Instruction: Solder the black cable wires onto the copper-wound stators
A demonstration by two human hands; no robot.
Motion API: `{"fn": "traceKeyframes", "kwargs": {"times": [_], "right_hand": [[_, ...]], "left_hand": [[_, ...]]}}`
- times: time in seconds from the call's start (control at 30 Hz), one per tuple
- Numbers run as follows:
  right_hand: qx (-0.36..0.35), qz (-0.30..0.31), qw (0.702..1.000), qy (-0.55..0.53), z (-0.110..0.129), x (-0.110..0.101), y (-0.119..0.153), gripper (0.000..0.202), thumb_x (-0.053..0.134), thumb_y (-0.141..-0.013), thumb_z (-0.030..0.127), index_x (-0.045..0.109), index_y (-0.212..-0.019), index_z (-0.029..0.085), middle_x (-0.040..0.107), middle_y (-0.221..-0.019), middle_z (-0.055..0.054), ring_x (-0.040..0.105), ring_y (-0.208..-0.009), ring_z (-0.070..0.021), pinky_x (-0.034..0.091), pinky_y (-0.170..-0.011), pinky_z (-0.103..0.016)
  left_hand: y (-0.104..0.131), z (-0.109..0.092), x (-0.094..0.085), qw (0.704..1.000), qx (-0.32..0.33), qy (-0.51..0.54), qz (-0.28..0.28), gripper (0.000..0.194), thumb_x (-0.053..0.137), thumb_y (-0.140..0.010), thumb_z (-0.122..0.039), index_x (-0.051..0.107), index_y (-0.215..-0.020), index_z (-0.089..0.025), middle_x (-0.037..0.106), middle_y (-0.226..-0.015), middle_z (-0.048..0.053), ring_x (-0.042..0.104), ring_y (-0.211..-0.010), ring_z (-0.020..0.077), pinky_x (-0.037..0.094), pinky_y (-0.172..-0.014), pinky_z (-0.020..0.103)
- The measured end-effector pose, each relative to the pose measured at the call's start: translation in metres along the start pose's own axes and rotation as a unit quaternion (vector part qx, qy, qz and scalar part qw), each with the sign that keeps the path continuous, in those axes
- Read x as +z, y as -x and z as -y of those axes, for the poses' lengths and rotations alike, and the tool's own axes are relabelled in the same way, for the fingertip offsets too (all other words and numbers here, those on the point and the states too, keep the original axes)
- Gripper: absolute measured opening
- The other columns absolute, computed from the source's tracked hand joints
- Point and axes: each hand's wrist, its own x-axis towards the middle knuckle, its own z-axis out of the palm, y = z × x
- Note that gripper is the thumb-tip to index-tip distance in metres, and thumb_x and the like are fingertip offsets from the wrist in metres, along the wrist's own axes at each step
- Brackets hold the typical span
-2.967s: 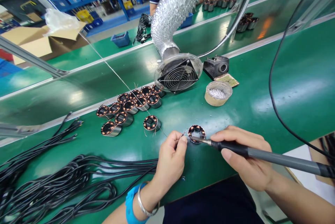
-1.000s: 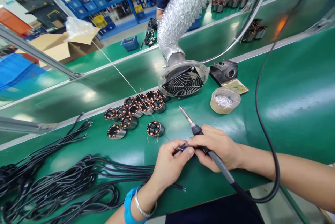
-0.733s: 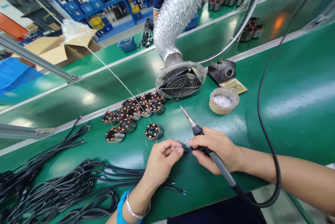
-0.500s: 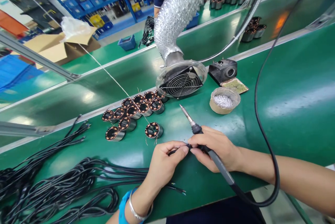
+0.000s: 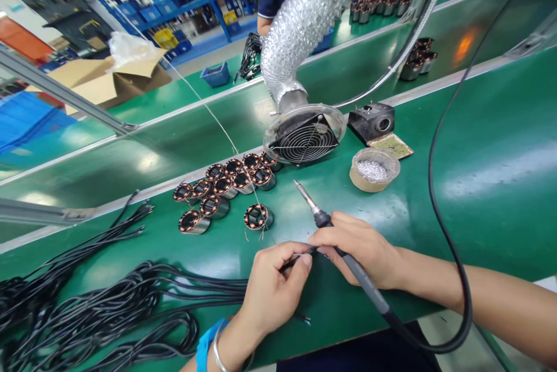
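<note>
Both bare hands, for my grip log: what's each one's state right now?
Left hand: closed, pinching a thin black cable.
Right hand: closed around a grey-and-black, metal-tipped soldering iron; whether it touches the cable is unclear.

Soldering iron [image 5: 366, 283] in right grip [image 5: 363, 247], cables [image 5: 126, 288]

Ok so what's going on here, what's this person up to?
Someone is working at a green bench with both hands. The left hand pinches a dark cable, and the right hand's fingertips come in close to its end. The right hand also holds an iron, its tip pointing away from the hands and touching no ring. One copper-wound ring sits apart, in front of a cluster of rings. More cables lie to the left.
</note>
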Motion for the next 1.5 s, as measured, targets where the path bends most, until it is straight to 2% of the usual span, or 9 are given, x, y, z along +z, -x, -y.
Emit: {"fn": "traceKeyframes", "kwargs": {"times": [0.23, 0.33, 0.47, 0.6, 0.73, 0.87, 1.07, 1.37, 1.5], "right_hand": [[-0.025, -0.024, 0.998, 0.056, 0.002, 0.007, 0.003, 0.023, 0.044, -0.089, 0.004, 0.053, -0.104, 0.018, 0.059, -0.076, -0.003, 0.042, -0.065, -0.0173, 0.04, -0.059, -0.028], [-0.017, -0.016, 0.998, 0.064, 0.0, 0.0, 0.0, 0.025, 0.051, -0.086, 0.005, 0.055, -0.107, 0.018, 0.061, -0.077, -0.004, 0.049, -0.068, -0.018, 0.045, -0.063, -0.03], [0.03, 0.002, 0.999, 0.042, -0.001, -0.009, 0.004, 0.037, 0.06, -0.084, 0.018, 0.052, -0.119, 0.014, 0.067, -0.109, -0.014, 0.062, -0.087, -0.0221, 0.053, -0.079, -0.037], [0.062, 0.05, 0.996, -0.038, 0.0, -0.013, 0.01, 0.037, 0.057, -0.082, 0.019, 0.053, -0.118, 0.016, 0.07, -0.094, -0.007, 0.063, -0.067, -0.0145, 0.054, -0.063, -0.027], [0.044, 0.048, 0.998, -0.025, -0.008, -0.011, 0.007, 0.034, 0.061, -0.082, 0.019, 0.055, -0.115, 0.019, 0.07, -0.099, -0.008, 0.065, -0.075, -0.0165, 0.055, -0.07, -0.029], [0.044, 0.069, 0.996, -0.034, -0.017, -0.004, 0.001, 0.047, 0.068, -0.078, 0.021, 0.051, -0.122, 0.018, 0.064, -0.123, -0.014, 0.063, -0.108, -0.0247, 0.053, -0.092, -0.038], [0.066, 0.102, 0.99, -0.077, -0.02, 0.003, -0.002, 0.049, 0.07, -0.073, 0.018, 0.051, -0.118, 0.018, 0.067, -0.1, -0.007, 0.065, -0.083, -0.0187, 0.054, -0.073, -0.029], [0.08, 0.077, 0.993, -0.047, -0.019, 0.003, 0.004, 0.043, 0.07, -0.076, 0.022, 0.052, -0.115, 0.02, 0.064, -0.094, -0.004, 0.057, -0.079, -0.018, 0.049, -0.072, -0.03], [0.08, 0.059, 0.995, -0.028, -0.018, 0.003, 0.003, 0.041, 0.07, -0.077, 0.025, 0.052, -0.113, 0.019, 0.062, -0.089, -0.004, 0.054, -0.074, -0.0174, 0.048, -0.068, -0.03]], "left_hand": [[0.016, -0.014, -0.009, 0.991, 0.057, -0.099, 0.067, 0.031, 0.042, -0.097, -0.026, 0.071, -0.108, -0.02, 0.074, -0.086, 0.006, 0.069, -0.078, 0.0193, 0.048, -0.071, 0.026], [-0.001, -0.012, -0.035, 0.98, 0.015, -0.194, -0.033, 0.035, 0.039, -0.097, -0.028, 0.072, -0.109, -0.021, 0.074, -0.078, 0.005, 0.069, -0.078, 0.021, 0.048, -0.072, 0.028], [-0.03, 0.005, -0.068, 0.917, -0.125, -0.322, -0.202, 0.04, 0.036, -0.097, -0.032, 0.064, -0.121, -0.018, 0.075, -0.084, 0.009, 0.07, -0.083, 0.0277, 0.046, -0.073, 0.034], [-0.045, 0.023, -0.068, 0.924, -0.15, -0.328, -0.127, 0.037, 0.04, -0.097, -0.034, 0.067, -0.115, -0.017, 0.076, -0.095, 0.013, 0.069, -0.09, 0.0306, 0.046, -0.077, 0.036], [-0.042, 0.024, -0.038, 0.977, -0.053, -0.199, -0.051, 0.034, 0.041, -0.097, -0.031, 0.068, -0.116, -0.023, 0.074, -0.109, 0.005, 0.067, -0.099, 0.0214, 0.045, -0.086, 0.028], [-0.034, 0.018, -0.015, 0.992, -0.023, -0.118, 0.044, 0.032, 0.047, -0.095, -0.039, 0.065, -0.114, -0.022, 0.064, -0.069, -0.003, 0.057, -0.062, 0.0156, 0.039, -0.06, 0.025], [-0.028, 0.019, -0.031, 0.988, -0.059, -0.087, 0.116, 0.031, 0.052, -0.091, -0.042, 0.052, -0.07, -0.018, 0.034, -0.055, -0.008, 0.032, -0.053, 0.0102, 0.022, -0.05, 0.023], [-0.037, 0.019, -0.014, 0.975, -0.105, 0.168, 0.096, 0.047, 0.051, -0.083, -0.062, 0.053, -0.067, -0.017, 0.032, -0.052, -0.008, 0.025, -0.05, 0.0097, 0.02, -0.049, 0.023], [-0.03, 0.01, -0.016, 0.988, -0.098, 0.054, 0.107, 0.039, 0.069, -0.074, -0.055, 0.06, -0.077, -0.017, 0.027, -0.052, -0.011, 0.021, -0.05, 0.0089, 0.015, -0.048, 0.023]]}}
